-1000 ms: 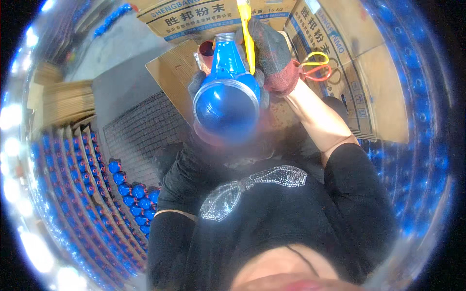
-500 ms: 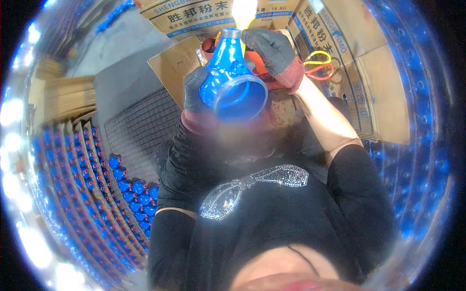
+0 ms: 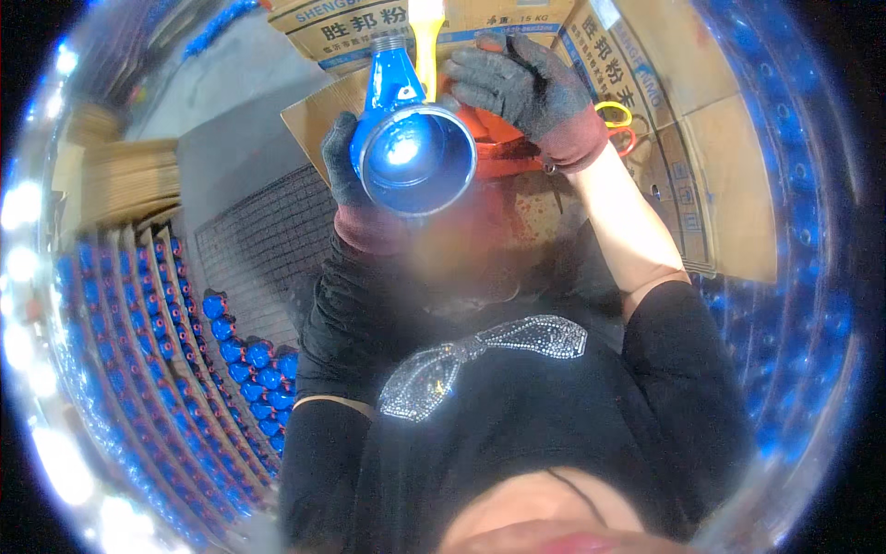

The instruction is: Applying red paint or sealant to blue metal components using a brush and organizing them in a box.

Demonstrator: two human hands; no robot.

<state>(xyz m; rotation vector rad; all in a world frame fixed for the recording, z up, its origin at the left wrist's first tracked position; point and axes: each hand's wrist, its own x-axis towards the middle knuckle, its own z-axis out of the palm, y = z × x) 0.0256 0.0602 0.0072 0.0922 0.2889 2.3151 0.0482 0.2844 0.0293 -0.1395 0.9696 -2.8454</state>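
Observation:
My left hand (image 3: pixel 343 171), in a dark glove with a maroon cuff, is closed round the left side of a glossy blue, bell-shaped metal fitting (image 3: pixel 415 157). The fitting's wide round mouth faces me and its threaded neck points up and away. To the right, clear of the fitting, my right hand (image 3: pixel 531 92) wears the same kind of glove. Its fingers are stretched out with nothing seen in them, above a red container (image 3: pixel 494 134). A yellow-handled tool (image 3: pixel 425 55) with a bright white top stands upright behind the fitting; its lower end is hidden.
Cardboard boxes (image 3: pixel 517 20) stand at the far side and right. Handles in yellow and red (image 3: pixel 616 125) stick up beside my right wrist. At left are a dark wire grid (image 3: pixel 268 235), several small blue parts (image 3: pixel 258 355) and rows of them between cardboard dividers (image 3: pixel 175 305).
The fitting has shifted left and turned, its mouth now facing me more fully. My right hand has left the threaded neck, moved right and spread its fingers.

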